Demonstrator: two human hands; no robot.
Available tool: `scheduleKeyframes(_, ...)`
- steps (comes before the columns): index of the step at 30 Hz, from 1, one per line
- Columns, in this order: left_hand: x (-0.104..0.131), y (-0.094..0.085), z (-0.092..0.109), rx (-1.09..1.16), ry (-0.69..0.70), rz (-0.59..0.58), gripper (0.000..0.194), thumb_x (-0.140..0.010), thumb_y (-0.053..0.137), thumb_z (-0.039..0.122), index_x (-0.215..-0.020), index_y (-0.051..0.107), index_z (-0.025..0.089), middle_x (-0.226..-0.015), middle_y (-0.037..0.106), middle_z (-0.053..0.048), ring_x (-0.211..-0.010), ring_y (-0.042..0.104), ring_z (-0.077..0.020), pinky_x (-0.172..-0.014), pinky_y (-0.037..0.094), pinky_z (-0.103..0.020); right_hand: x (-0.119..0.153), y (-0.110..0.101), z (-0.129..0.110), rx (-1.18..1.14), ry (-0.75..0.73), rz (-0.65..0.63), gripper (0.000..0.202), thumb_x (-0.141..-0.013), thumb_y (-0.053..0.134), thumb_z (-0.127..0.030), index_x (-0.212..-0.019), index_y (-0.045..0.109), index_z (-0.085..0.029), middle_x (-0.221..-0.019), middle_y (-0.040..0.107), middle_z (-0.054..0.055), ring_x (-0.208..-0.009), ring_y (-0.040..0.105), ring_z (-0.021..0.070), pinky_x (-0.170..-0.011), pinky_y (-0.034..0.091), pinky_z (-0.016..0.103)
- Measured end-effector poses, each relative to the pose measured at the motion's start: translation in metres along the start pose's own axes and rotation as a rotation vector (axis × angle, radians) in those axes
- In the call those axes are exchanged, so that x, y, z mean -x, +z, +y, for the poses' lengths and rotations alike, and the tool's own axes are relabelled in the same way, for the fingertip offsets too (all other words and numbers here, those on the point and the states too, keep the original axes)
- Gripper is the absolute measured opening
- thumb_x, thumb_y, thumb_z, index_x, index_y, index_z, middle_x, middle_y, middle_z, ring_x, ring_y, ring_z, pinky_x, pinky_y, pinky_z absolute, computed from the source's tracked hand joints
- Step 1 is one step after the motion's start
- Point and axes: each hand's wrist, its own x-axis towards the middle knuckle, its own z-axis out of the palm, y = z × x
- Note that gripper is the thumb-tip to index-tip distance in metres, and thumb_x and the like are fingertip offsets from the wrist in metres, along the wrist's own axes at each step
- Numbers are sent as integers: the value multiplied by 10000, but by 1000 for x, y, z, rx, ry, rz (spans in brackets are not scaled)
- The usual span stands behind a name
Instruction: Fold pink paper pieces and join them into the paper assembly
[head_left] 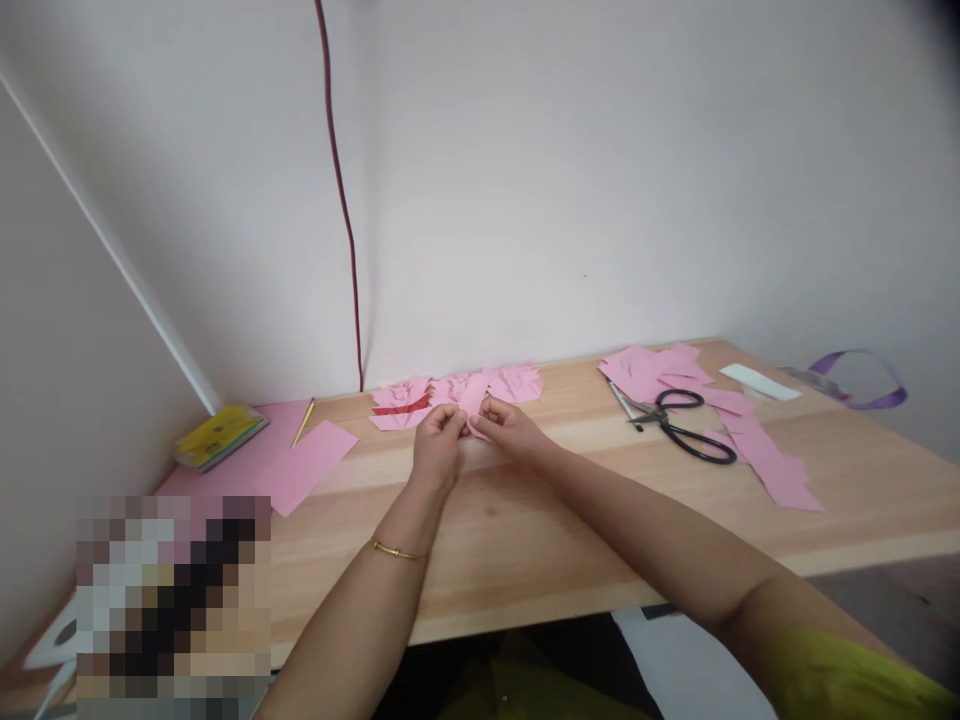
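Note:
Over the middle of the table, my left hand [439,440] and my right hand [510,430] pinch a small piece of pink paper [474,395] between them, fingertips almost touching. Its lower edge is partly hidden by my fingers. Just behind my hands lie cut pink paper pieces with dark marks, one group at the left [405,393] and another at the right [517,382]. A red strip [401,408] rests across the left group.
Black-handled scissors [664,420] lie open at the right beside a pen [624,402], pink scraps [780,465] and a white strip [759,382]. A purple ribbon loop [889,392] is at the far right. Leftward are pink sheets [311,465], a pencil [303,422] and a yellow pack [219,435].

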Motion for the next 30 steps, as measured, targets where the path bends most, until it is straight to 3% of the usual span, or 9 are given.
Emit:
scheduleKeyframes(9,-3,-3,-6,-72,-39,11,197,-703,641,314,-663,554,142,-584,488,33,-568,460,-81,-573,367,-206,-4,0,16,47,-47,54,294,-783,565,-418,-656,429,-190,-657,415,-38,-614,379,105,-571,309,232)
scheduleKeyframes(18,-4,-4,-9,-128,5,46,228,-749,583,328,-618,520,152,-591,449,37,-571,414,-81,-559,351,-200,-4,0,12,25,14,25,275,-773,586,-378,-641,444,-184,-635,414,-42,-606,380,107,-584,316,244)
scheduleKeyframes(30,-2,0,2,-18,-69,22,185,-633,656,297,-594,550,151,-586,475,37,-557,428,-80,-554,370,-199,-2,4,19,98,-11,103,305,-766,575,-440,-640,440,-197,-590,399,-44,-568,357,108,-524,296,240)
